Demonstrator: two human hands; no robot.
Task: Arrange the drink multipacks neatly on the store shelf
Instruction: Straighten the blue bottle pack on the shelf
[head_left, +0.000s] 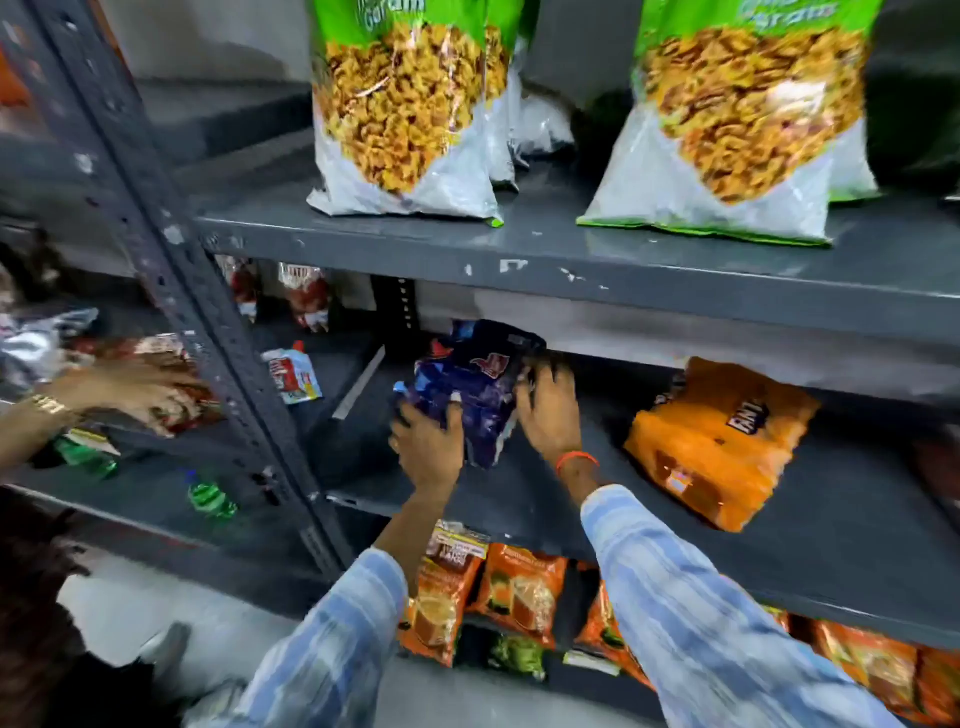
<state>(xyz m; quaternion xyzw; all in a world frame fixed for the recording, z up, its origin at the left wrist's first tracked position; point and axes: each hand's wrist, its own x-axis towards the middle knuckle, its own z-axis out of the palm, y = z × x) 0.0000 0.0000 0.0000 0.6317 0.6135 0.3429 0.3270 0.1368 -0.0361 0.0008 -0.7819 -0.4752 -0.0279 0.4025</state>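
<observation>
Shop: stocked steel shelf (571, 260).

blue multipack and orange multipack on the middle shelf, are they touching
Apart. The head view shows bare grey shelf between the blue multipack and the orange multipack, with the right hand on the blue pack's right side in that gap.

The shelf (597, 270) is seen as grey painted metal, matt and chipped along its front edge. The blue multipack (472, 384) and orange multipack (717, 441) are wrapped in glossy, crinkled plastic film.
</observation>
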